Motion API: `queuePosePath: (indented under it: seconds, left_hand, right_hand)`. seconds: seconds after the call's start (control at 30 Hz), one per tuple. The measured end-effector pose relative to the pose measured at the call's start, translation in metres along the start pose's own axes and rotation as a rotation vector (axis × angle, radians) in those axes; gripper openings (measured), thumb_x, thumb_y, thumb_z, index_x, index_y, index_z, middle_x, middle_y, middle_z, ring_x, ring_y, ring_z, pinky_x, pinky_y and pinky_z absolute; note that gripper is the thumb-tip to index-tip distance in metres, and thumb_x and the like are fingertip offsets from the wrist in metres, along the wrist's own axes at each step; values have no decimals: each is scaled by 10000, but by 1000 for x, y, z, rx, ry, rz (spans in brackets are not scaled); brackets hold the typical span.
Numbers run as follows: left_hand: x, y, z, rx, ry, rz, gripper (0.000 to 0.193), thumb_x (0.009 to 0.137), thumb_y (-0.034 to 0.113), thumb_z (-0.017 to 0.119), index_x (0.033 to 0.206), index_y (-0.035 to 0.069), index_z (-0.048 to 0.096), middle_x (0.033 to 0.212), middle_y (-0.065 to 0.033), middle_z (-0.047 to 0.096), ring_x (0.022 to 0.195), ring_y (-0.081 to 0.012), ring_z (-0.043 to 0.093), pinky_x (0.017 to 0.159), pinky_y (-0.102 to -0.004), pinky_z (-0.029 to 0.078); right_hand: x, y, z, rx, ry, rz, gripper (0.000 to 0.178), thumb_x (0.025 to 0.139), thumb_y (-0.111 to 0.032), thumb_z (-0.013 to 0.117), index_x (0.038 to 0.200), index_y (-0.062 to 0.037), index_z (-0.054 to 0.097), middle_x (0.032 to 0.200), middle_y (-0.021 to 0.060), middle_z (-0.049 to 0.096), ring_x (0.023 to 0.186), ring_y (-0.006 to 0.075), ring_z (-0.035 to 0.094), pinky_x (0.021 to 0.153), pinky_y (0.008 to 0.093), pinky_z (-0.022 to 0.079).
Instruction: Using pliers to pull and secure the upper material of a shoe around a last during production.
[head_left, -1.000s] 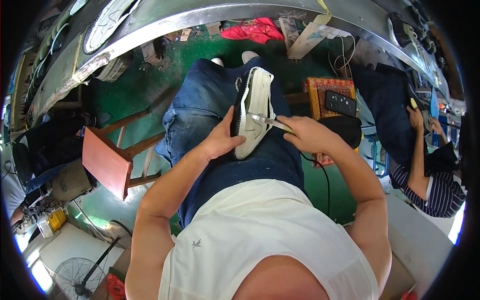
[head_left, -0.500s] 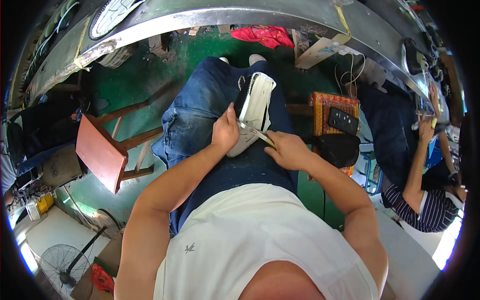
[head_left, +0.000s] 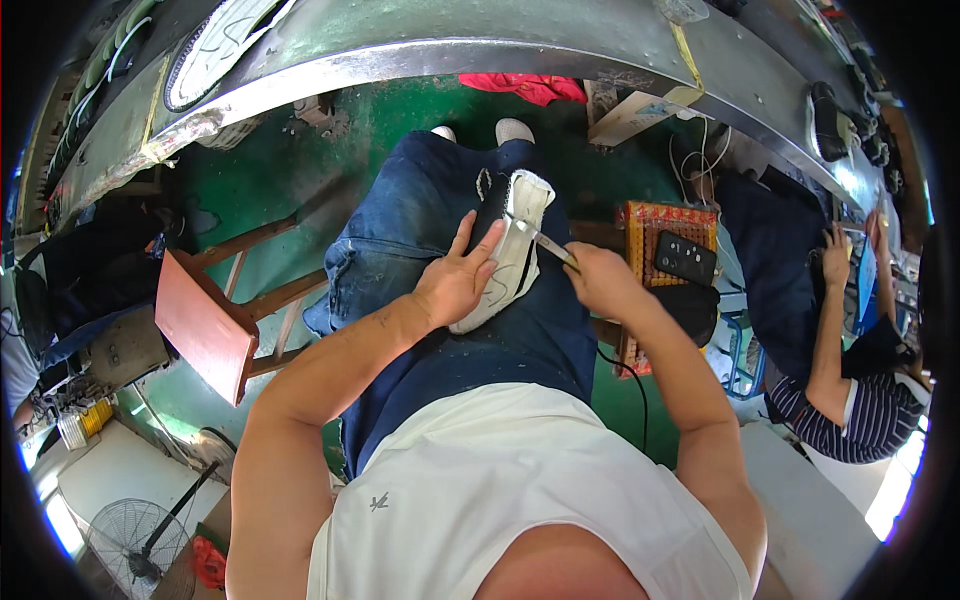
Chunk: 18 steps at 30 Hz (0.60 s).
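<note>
Shoe (head_left: pixel 518 255), pale with a dark side, is on your lap (head_left: pixel 400 215), right of its middle, slanted: marked end by the lap's waist edge, other end toward the knee edge. Your left hand (head_left: pixel 455 285) rests on the shoe's left side, fingers spread; can't tell if it grips. Your right hand (head_left: pixel 605 285) is wrapped round the handle of a slim metal tool (head_left: pixel 546 241), tip over the shoe near its dark side. Can't confirm contact there. Right of your lap: woven seat (head_left: pixel 642 232), phone (head_left: pixel 685 257) by its right edge, black pouch (head_left: pixel 685 312) at its near right corner. Counter (head_left: pixel 480 62) ahead: pale shoe part (head_left: pixel 222 45) near its left end, black shoe (head_left: pixel 828 120) by its front edge, right.
</note>
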<state>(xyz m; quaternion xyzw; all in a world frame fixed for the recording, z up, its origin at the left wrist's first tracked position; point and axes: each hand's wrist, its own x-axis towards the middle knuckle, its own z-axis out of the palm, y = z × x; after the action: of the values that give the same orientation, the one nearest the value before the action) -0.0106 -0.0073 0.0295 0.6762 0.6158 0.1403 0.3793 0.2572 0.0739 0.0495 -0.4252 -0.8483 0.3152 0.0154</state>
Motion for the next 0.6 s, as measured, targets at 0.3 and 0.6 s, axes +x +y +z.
queuePosePath:
  seconds: [0.3,0.6]
  left_hand:
    - [11,-1,-13,2,-102,-9,583,1051,223,432,1604,255,250,1580,-388,181,1036,-549,629,968,-497,537]
    - [-10,2,-9,17,-183,-14,616,1024,292,524,1593,219,300,1535,-385,313,1075,-496,650,995,-454,524]
  right_hand:
    - [25,-33,-64,166,-244,87,326,976,-283,621,1023,39,608,990,279,663,961,461,634,832,503,490]
    - [30,-12,6,112,-41,66,400,1030,-363,516,992,27,595,896,278,666,865,469,648,781,529,504]
